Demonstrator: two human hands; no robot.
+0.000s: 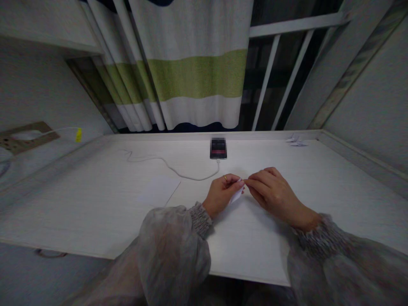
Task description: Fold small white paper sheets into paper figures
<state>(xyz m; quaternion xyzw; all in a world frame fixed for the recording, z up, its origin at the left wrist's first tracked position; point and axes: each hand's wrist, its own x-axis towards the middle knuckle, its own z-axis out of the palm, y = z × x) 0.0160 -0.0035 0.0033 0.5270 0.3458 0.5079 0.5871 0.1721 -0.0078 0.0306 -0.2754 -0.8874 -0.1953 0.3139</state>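
White paper [236,195]: light, easily torn, I'd judge; hold by edges. Left hand [220,192]: grip pinching it. Right hand [276,194]: grip, can't tell.

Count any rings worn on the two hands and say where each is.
1: a gold-coloured ring on the left hand, which holds the white paper. None shows on the right hand, but parts of both hands are hidden.
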